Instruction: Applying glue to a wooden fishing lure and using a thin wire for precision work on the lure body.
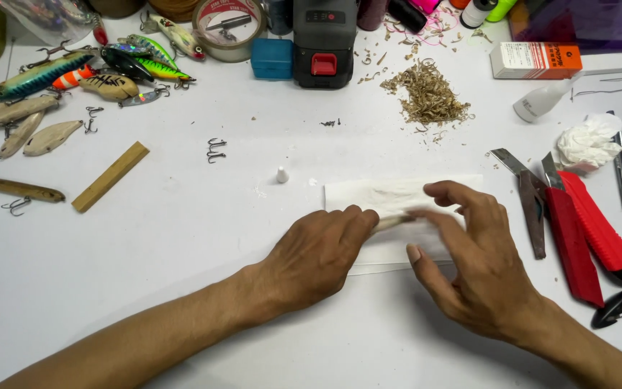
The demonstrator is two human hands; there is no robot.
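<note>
A white table (181, 238) fills the frame. Low in the middle, the left hand (314, 252) and the right hand (473, 263) meet over a white paper towel (397, 193) spread flat at the centre. Between them lies a small pale wooden piece (391, 222), blurred; the left hand's fingers (358, 220) curl down onto its left end, while the right hand's fingers (455, 198) are spread wide above its right end, and I cannot tell whether they grip it. At the right edge lie red-handled cutters (584, 230). At the upper left lies a cluster of painted fishing lures (120, 68), with a wooden stick (109, 176) below them. A heap of wood shavings (426, 97) lies at upper centre. A small white cone (281, 175) stands just left of the towel.
</note>
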